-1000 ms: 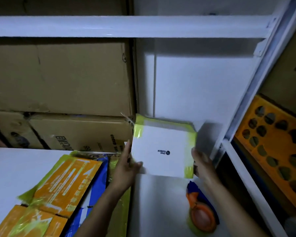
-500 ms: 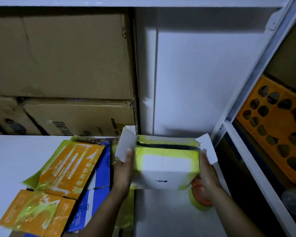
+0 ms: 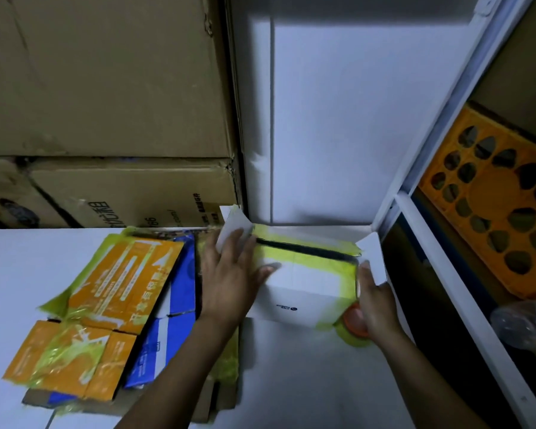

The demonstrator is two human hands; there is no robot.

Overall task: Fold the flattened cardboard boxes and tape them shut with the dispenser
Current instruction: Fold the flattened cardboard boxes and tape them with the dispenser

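The white box (image 3: 304, 292), edged with yellow-green tape (image 3: 310, 258), is sitting on the white counter (image 3: 307, 382) near the middle of the view, its back against the white wall panel at 12 o'clock. Its long top flaps are lying almost closed, with a dark gap showing between them. The left grip (image 3: 229, 283) is lying open at the box's 9 o'clock end, straight fingers pressing on the raised left end flap (image 3: 234, 222) and the thumb resting on the near top flap. The right grip (image 3: 375, 305) is at the 3 o'clock end, also open, its fingers reaching up against the standing right end flap (image 3: 373, 258) and holding nothing. The orange tape dispenser (image 3: 351, 320) is lying on the counter just beside the box's near right corner, partly hidden under that hand. At 9 o'clock, flattened boxes (image 3: 115, 289) in orange and blue are lying stacked. Brown cartons (image 3: 106, 88) are standing at 11 o'clock, and an orange crate (image 3: 489, 205) is sitting at 3 o'clock.
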